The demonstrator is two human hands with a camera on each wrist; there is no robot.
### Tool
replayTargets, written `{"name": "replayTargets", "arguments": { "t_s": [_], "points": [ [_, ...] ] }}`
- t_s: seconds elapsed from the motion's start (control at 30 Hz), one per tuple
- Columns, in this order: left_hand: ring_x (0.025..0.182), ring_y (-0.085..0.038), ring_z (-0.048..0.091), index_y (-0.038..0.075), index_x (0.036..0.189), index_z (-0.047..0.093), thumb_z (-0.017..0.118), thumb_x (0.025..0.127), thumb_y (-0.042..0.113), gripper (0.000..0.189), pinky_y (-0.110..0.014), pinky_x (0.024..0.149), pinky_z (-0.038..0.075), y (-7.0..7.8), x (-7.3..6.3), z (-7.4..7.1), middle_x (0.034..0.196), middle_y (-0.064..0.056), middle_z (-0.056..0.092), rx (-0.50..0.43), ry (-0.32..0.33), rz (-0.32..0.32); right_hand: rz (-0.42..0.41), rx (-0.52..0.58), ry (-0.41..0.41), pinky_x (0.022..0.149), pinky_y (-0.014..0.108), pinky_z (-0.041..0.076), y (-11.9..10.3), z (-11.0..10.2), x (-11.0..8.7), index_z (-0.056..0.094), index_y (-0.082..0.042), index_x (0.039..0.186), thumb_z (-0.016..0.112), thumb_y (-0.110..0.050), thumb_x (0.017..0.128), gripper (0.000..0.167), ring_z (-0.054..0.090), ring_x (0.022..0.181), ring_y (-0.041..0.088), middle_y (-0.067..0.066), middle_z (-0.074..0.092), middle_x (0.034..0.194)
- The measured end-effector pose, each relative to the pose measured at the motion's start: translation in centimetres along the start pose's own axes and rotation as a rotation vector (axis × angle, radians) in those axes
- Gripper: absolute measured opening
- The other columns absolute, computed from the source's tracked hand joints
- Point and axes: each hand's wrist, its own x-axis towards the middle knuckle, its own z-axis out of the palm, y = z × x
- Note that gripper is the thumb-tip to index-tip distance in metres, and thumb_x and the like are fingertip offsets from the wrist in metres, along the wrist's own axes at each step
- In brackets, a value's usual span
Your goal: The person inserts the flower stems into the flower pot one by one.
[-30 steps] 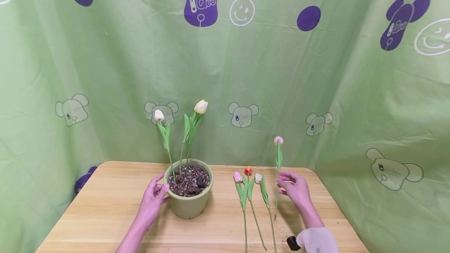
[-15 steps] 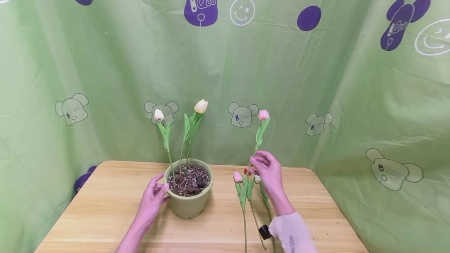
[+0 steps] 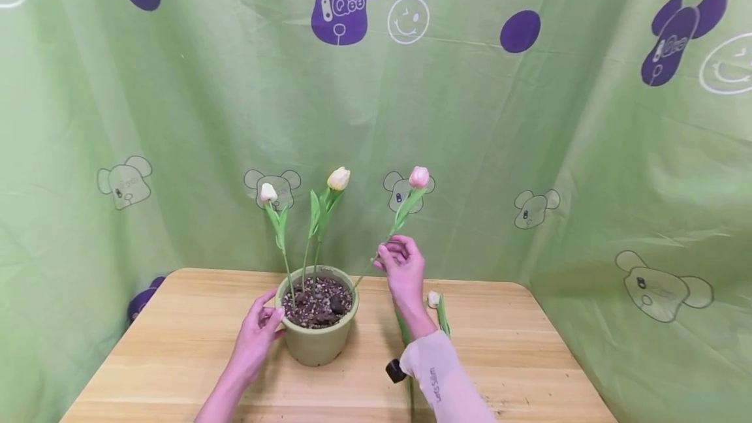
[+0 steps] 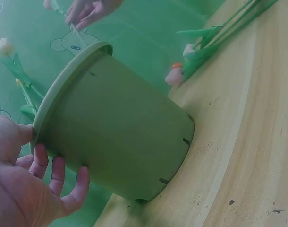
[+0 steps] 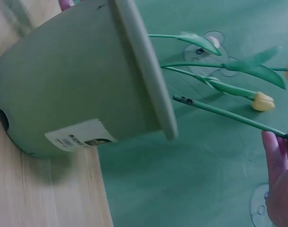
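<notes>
Backdrop: green curtain [image 3: 470, 116].
Tabletop [image 3: 194, 344]: wood; green pot [image 3: 317, 347], white tulip [image 3: 433, 299] lying loose.
Left hand [image 3: 255, 326]: fingers holding the pot.
Right hand [image 3: 404, 269]: fingers pinching the pink tulip [image 3: 408, 208].
Pink tulip: tilted, lower end near the pot's rim [image 5: 148, 71].

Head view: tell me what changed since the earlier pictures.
The right hand, gripping the pink tulip, has moved left and up, tilting it and bringing its stem close to the pot. The left hand stayed on the pot; the potted tulips stayed put.
</notes>
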Motion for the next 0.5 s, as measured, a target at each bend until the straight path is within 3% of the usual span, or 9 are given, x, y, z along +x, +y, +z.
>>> {"name": "replayTargets", "arguments": {
  "t_s": [0.23,0.5],
  "points": [
    [0.116,-0.028,0.062,0.008,0.16,0.031,0.052,0.108,0.012,0.056,-0.058,0.11,0.053,0.0,0.1,0.0,0.123,-0.024,0.059,0.001,-0.011,0.009,-0.069,-0.058,-0.004,0.077,0.032,0.068,1.7,1.7,0.3,0.06,0.003,0.12,0.07,0.006,0.092,0.029,0.065,0.089,0.015,0.012,0.065,0.104],
    [0.115,-0.028,0.063,0.008,0.16,0.032,0.053,0.108,0.012,0.056,-0.058,0.11,0.053,0.0,0.0,0.0,0.123,-0.024,0.06,0.001,-0.001,-0.001,-0.1,-0.12,-0.009,0.081,0.041,0.068,3.0,2.6,0.0,0.063,-0.001,0.116,0.072,0.004,0.092,0.026,0.065,0.093,0.018,0.017,0.067,0.106]
  ]
}}
